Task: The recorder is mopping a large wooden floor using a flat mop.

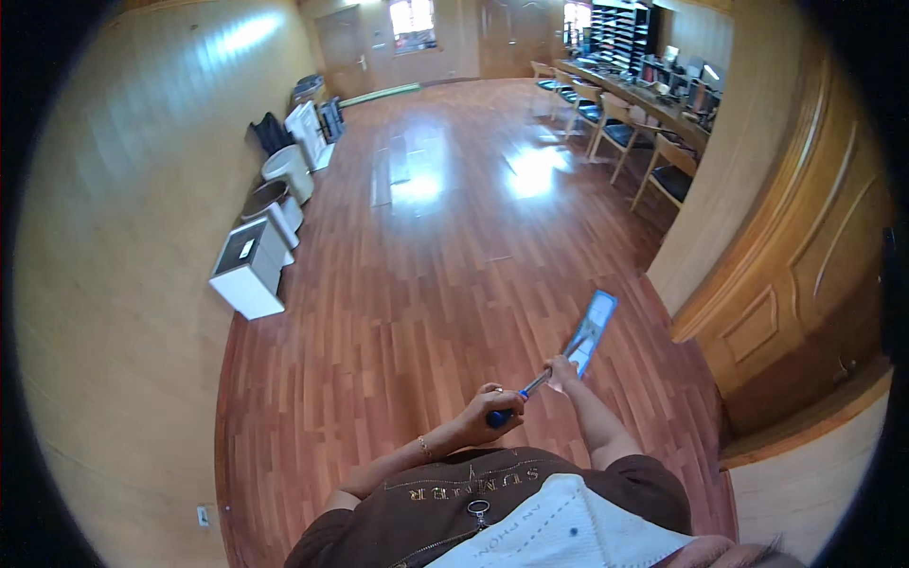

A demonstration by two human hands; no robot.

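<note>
A flat mop with a blue-edged, whitish rectangular head (599,312) rests on the wooden floor, ahead of me and to the right. Its metal pole (538,383) slants back toward my body and ends in a dark blue grip. Near that upper end, my left hand (497,409) is wrapped round the handle, with a bracelet on the wrist. Lower down the pole, my right hand (561,370) closes on it, close to the mop head in the picture. The fingers of the right hand are only partly visible.
Along the left wall stand a white cabinet (248,270), a toilet-like white fixture (289,173) and other boxy items. Wooden chairs (670,173) line a long cluttered desk (653,90) on the right. A wooden door (805,275) and its frame stand close at right.
</note>
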